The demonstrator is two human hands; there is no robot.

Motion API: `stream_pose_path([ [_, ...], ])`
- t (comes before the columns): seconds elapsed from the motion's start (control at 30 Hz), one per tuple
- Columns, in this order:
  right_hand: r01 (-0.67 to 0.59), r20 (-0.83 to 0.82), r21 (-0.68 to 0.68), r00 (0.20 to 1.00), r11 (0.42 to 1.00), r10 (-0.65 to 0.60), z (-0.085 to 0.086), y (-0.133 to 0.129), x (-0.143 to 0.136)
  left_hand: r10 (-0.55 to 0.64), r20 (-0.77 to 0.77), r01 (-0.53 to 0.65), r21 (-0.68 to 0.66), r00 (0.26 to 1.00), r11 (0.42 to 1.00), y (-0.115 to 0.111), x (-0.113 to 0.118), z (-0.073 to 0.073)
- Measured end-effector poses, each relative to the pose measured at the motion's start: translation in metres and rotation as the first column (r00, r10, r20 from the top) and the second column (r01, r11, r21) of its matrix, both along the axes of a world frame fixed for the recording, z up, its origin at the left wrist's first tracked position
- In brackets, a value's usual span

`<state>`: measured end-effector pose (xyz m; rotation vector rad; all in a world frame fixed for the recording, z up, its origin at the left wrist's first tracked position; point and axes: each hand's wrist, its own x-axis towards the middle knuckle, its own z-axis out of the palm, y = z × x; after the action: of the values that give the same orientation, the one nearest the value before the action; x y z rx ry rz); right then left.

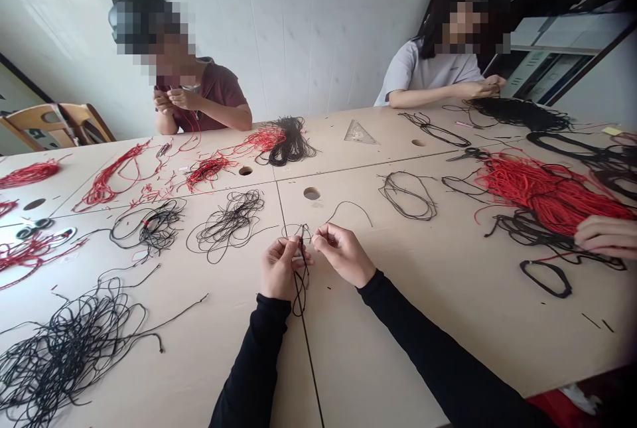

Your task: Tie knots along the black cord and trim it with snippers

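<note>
My left hand [281,267] is closed on a thin black cord [299,292], pinched between thumb and fingers, with loops hanging below it toward the table. Just to its right, my right hand [343,254] has its thumb and fingers pressed together; a thin strand [359,205] curves up and away from near its fingertips. Whether the right fingertips grip that strand is too small to tell. Beyond the hands, a loose black cord bundle [231,222] lies to the left and a coiled black loop [409,196] to the right.
Tangled black cords [70,348] spread at the front left. Red cords [542,189] and scissors [468,154] lie at the right, near another person's hand [607,237]. Two people sit across the table [378,348]. A clear triangle [361,132] lies toward the back.
</note>
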<state>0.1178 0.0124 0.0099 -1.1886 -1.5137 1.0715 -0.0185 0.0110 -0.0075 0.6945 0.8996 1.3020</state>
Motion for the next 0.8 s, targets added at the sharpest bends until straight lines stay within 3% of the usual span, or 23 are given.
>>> stream_pose_path([
  [0.1,0.023,0.028,0.006,0.999,1.000,-0.023,-0.002,0.001,0.002,0.052,0.021,-0.052,0.004,0.998,0.999,0.002,-0.001,-0.001],
  [0.27,0.078,0.037,0.008,0.996,0.997,-0.078,-0.006,0.003,0.002,0.024,0.032,-0.024,0.004,0.999,1.000,0.001,-0.002,0.001],
  [0.5,-0.053,0.021,-0.036,0.998,0.998,0.054,-0.007,0.005,0.002,-0.112,0.019,0.112,0.022,0.993,0.993,-0.002,0.000,0.003],
  [0.7,0.071,0.112,0.032,0.991,0.997,-0.075,-0.003,0.011,0.016,-0.123,-0.099,0.124,0.008,0.987,0.992,-0.003,0.003,0.004],
  [0.8,0.161,0.172,0.163,0.967,0.973,-0.189,0.013,0.020,0.017,-0.160,-0.113,0.162,0.014,0.981,0.987,-0.003,0.004,0.004],
])
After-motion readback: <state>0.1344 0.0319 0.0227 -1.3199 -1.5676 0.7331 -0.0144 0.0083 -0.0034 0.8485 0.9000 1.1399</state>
